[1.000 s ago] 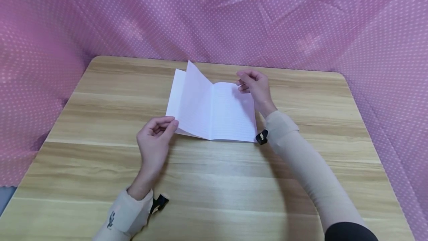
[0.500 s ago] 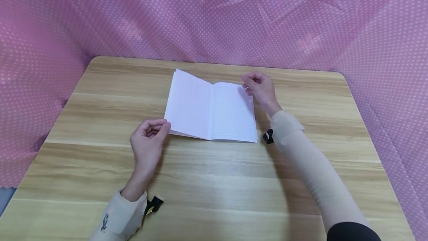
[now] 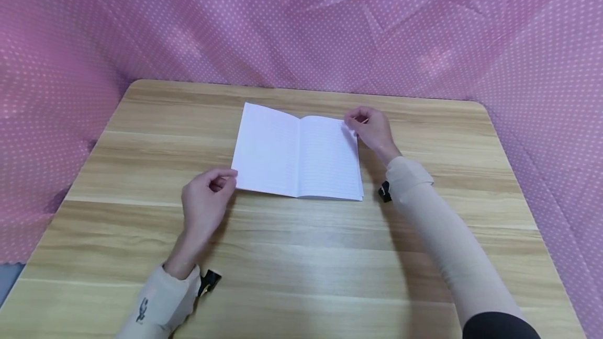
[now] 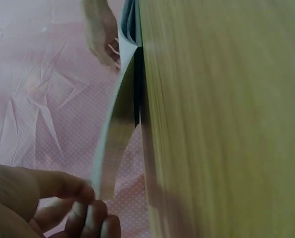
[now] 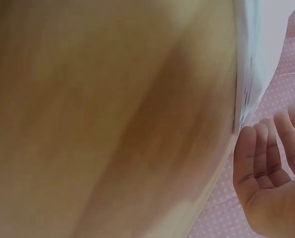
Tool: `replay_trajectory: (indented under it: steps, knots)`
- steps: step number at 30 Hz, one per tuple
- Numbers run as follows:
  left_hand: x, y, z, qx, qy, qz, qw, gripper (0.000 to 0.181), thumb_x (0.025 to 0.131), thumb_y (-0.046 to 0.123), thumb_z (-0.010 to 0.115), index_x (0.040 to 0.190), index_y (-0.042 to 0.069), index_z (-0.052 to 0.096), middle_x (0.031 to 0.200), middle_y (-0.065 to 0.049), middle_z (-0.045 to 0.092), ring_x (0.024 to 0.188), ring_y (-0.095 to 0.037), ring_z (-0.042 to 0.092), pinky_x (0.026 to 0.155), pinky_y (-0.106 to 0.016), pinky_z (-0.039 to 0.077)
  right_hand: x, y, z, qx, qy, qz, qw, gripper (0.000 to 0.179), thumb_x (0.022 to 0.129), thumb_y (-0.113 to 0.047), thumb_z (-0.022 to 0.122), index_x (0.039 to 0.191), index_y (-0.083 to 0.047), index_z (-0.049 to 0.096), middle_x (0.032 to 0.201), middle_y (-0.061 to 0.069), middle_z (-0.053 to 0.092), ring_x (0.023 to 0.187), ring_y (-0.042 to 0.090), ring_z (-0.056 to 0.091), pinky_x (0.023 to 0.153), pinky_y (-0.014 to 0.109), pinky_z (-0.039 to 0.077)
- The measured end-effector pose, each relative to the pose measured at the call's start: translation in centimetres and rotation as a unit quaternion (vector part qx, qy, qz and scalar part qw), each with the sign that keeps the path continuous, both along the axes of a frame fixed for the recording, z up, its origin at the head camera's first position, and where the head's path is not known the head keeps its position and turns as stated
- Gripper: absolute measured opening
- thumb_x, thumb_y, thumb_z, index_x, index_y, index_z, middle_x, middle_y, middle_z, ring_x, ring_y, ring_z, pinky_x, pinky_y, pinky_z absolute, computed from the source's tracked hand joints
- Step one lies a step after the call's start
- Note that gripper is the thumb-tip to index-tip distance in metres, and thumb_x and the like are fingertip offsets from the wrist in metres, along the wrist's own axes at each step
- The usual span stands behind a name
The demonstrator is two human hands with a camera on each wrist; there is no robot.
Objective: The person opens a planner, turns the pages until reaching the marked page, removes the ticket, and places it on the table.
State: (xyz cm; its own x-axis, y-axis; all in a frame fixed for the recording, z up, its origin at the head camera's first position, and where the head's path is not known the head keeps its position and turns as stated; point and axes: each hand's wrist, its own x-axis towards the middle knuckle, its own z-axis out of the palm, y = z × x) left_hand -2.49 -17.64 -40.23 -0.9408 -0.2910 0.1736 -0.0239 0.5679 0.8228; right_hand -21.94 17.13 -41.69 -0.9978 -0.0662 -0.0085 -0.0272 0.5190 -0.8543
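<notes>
A white notebook lies open on the table, with faint ruled lines on its right page. My left hand pinches the near left corner of its left side between thumb and fingertips. In the left wrist view that left side is held up off the table in a curve. At the far right corner of the right page is my right hand. The right wrist view shows its fingers loosely bent beside the page edges, with a gap before the thumb.
The notebook sits on a light wood-grain table with rounded far corners. Pink dotted cloth hangs behind it and along both sides. A small black device is strapped at the left wrist, another at the right.
A leaf that stood raised near the fold has come down onto the left side. My left hand has shifted slightly left with the corner. The right hand has moved a little right and nearer.
</notes>
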Motion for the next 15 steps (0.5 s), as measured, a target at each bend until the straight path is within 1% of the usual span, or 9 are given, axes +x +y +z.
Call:
replay_trajectory:
  steps: [3, 6, 9, 11, 15]
  knots:
    - [-0.1, -0.2, 0.2, -0.067, -0.031, -0.024, 0.9970, 0.017, 0.098, -0.002, 0.069, 0.105, 0.000, 0.084, 0.082, -0.009, 0.072, 0.074, -0.024, 0.062, 0.069, -0.028, 0.047, -0.1, 0.1, -0.1, 0.040, 0.005, 0.008, 0.9992, 0.014, 0.104, -0.014, 0.074, 0.113, -0.006, 0.078, 0.101, 0.010, 0.071, 0.088, 0.021, 0.061, 0.069, 0.027, 0.051]
    - [-0.2, -0.4, 0.2, -0.109, -0.070, -0.047, 0.9904, 0.016, 0.099, -0.001, 0.069, 0.106, 0.000, 0.084, 0.083, -0.008, 0.071, 0.077, -0.026, 0.062, 0.071, -0.038, 0.048, -0.2, 0.3, -0.2, 0.067, 0.005, 0.011, 0.9977, 0.014, 0.104, -0.016, 0.073, 0.114, -0.007, 0.078, 0.100, 0.010, 0.071, 0.090, 0.022, 0.060, 0.072, 0.031, 0.048]
    - [-0.2, -0.6, 0.3, -0.126, -0.100, -0.063, 0.9849, 0.015, 0.100, -0.001, 0.071, 0.108, -0.001, 0.084, 0.087, -0.011, 0.075, 0.080, -0.028, 0.066, 0.075, -0.046, 0.052, -0.3, 0.6, -0.4, 0.083, 0.001, 0.015, 0.9964, 0.015, 0.104, -0.016, 0.072, 0.115, -0.008, 0.078, 0.101, 0.011, 0.070, 0.091, 0.024, 0.060, 0.073, 0.035, 0.049]
    - [-0.3, -0.6, 0.3, -0.129, -0.117, -0.070, 0.9822, 0.015, 0.100, 0.000, 0.071, 0.109, -0.001, 0.083, 0.092, -0.013, 0.077, 0.085, -0.029, 0.068, 0.079, -0.049, 0.054, -0.4, 0.9, -0.5, 0.098, 0.002, 0.021, 0.9950, 0.016, 0.104, -0.016, 0.073, 0.117, -0.008, 0.077, 0.101, 0.012, 0.070, 0.090, 0.026, 0.061, 0.074, 0.038, 0.050]
    - [-0.4, -0.5, 0.5, -0.139, -0.153, -0.075, 0.9755, 0.015, 0.101, 0.000, 0.072, 0.111, -0.002, 0.083, 0.098, -0.016, 0.079, 0.091, -0.032, 0.070, 0.083, -0.052, 0.054, -0.5, 1.4, -0.7, 0.129, 0.007, 0.040, 0.9908, 0.020, 0.103, -0.013, 0.074, 0.121, -0.006, 0.077, 0.104, 0.014, 0.072, 0.091, 0.028, 0.063, 0.075, 0.039, 0.051]
